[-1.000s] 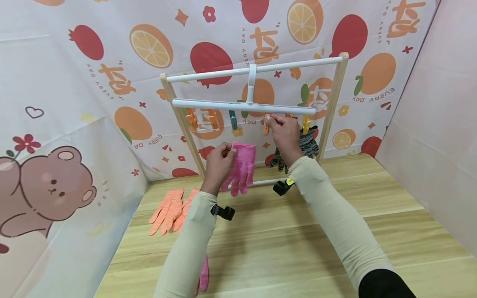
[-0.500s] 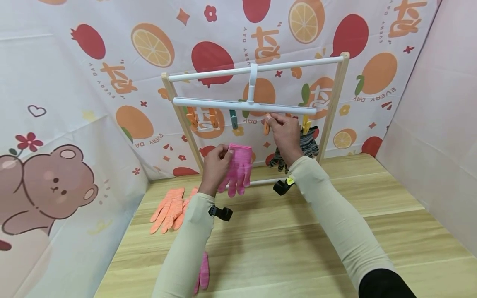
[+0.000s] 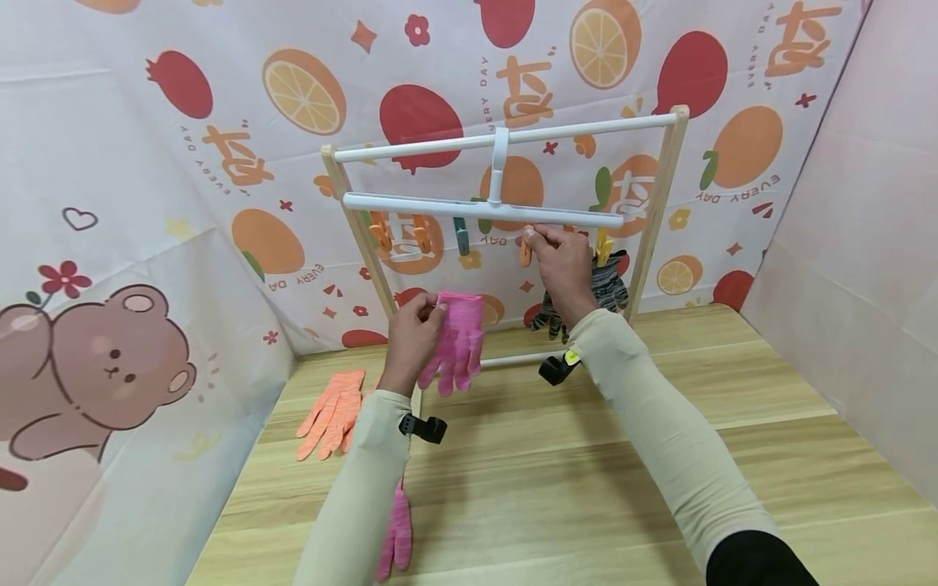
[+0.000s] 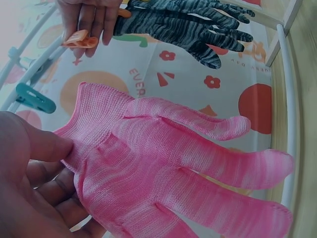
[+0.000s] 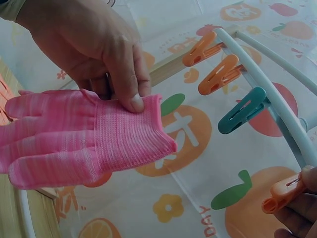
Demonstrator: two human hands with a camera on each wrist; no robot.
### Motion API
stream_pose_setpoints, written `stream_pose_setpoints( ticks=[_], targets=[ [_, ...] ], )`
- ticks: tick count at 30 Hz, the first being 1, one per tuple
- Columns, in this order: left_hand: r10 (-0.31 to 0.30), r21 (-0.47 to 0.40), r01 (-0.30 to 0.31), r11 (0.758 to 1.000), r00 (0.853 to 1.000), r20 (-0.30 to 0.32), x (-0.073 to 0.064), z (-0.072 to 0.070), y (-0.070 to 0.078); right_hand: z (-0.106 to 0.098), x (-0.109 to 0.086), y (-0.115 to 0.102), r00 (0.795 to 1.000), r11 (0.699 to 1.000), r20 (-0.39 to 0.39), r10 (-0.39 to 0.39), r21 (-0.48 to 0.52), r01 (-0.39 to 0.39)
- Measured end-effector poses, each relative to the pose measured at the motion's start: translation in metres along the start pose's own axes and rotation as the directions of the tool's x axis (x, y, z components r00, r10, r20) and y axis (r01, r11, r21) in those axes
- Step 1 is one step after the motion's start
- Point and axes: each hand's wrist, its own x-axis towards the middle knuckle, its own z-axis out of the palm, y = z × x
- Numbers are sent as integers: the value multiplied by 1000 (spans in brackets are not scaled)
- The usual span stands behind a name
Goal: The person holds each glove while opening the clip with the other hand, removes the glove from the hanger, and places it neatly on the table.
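Note:
My left hand point(image 3: 412, 342) pinches a pink knitted glove point(image 3: 458, 342) by one side of its cuff, and the glove's fingers hang down. In the right wrist view the ribbed cuff point(image 5: 133, 131) points toward the hanger. My right hand point(image 3: 563, 268) pinches an orange clothespin point(image 5: 285, 193) on the underside of the white hanger point(image 3: 432, 206). To the left along the bar hang a teal clothespin point(image 5: 242, 110) and two orange clothespins point(image 5: 218, 74). A grey-black striped glove point(image 4: 183, 29) hangs right of my right hand from a yellow clothespin point(image 3: 603, 248).
The hanger hooks over the top bar of a wooden-sided rack point(image 3: 659, 187). Orange gloves point(image 3: 333, 413) lie on the left of the wooden table point(image 3: 586, 488). Another pink glove point(image 3: 398, 533) lies near the front, partly behind my left sleeve. A fruit-print cloth point(image 3: 293, 163) backs the rack.
My left hand has moved left and slightly down with the pink glove, away from the right hand. The right hand stays at the orange clothespin.

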Motion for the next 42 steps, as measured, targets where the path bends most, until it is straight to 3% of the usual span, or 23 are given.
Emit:
stream_pose_setpoints(
  ticks=[16, 31, 42],
  targets=[
    [0, 60, 3, 998, 999, -49, -5, -13, -9, 1, -1, -1, 1000, 1000, 11, 2, 25, -3],
    [-15, 79, 20, 997, 998, -57, -10, -23, -17, 1, -3, 0, 999, 999, 6, 37, 0, -37],
    [-53, 90, 58, 994, 997, -51, -12, -29, -18, 0, -3, -1, 1000, 1000, 19, 9, 4, -9]
  ],
)
